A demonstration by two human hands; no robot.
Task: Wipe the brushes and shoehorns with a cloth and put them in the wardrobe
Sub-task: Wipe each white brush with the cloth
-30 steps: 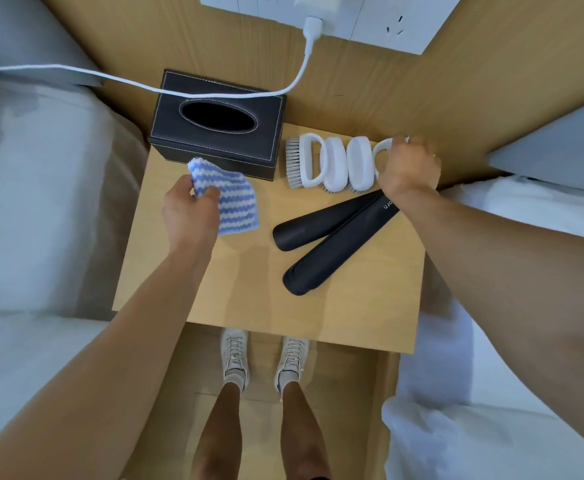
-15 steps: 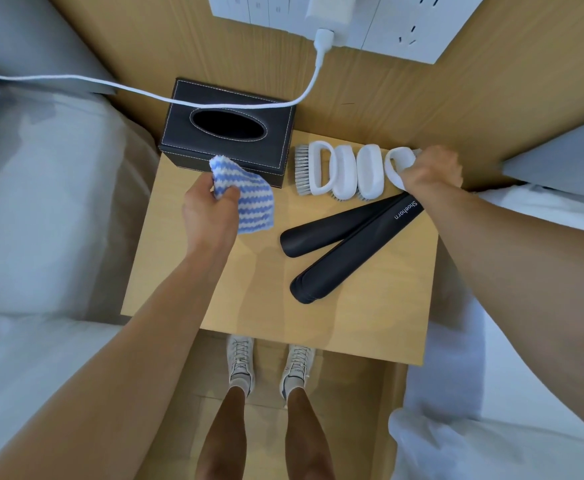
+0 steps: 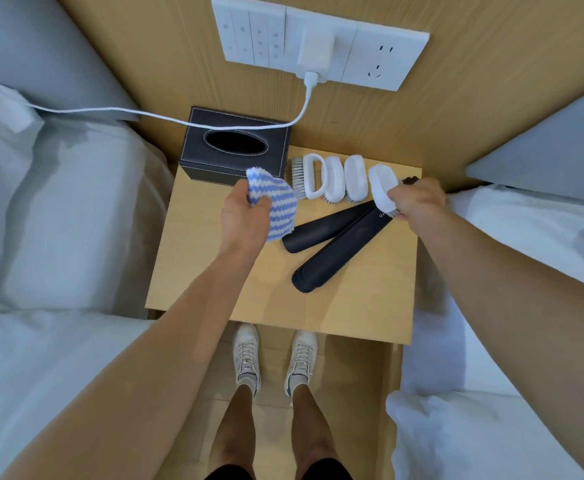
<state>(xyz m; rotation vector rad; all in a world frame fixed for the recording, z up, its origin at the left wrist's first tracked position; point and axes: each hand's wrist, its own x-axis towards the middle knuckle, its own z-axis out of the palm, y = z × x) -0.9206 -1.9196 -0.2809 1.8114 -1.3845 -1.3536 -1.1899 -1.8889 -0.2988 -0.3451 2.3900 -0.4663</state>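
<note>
Right grip (image 3: 417,200) holds white brush (image 3: 382,188), left grip (image 3: 245,214) cloth (image 3: 276,209)

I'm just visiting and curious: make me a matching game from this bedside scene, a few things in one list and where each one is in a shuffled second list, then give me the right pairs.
Things:
1. striped cloth
2. white brush
3. tissue box
4. shoehorns

Places:
A. lying flat in the middle of the bedside table
B. held in the right hand
C. at the back left corner of the table
D. held in the left hand

Pairs: 1-D, 2-B, 3-C, 4-A
</note>
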